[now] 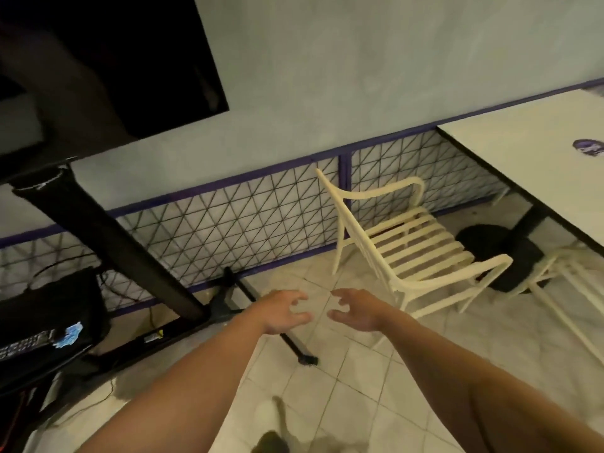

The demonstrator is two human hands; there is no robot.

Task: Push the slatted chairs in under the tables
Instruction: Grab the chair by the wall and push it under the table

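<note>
The left hand point(281, 311) and right hand point(355, 310) hover close together over the tiled floor point(327, 387), fingers loosely spread, grasping nothing. Just beyond the right hand stands the slatted chair point(415, 243), pulled clear of the white bench point(529, 148) farther right.

Right side: white rectangular desk point(523, 152) cut by the right edge; purple emblem point(590, 148) on it blurred, partly out of frame. Second cream slatted plastic chair point(555, 263) mostly hidden under that desk; only legs and some frame show. Round black pedestal base point(480, 237) partly behind the nearer cream slatted chair point(425, 243). Lower left: black box point(49, 315) too dark to identify, cut by the edge. Bottom edge: dark blur point(271, 444), cannot tell what.
</note>
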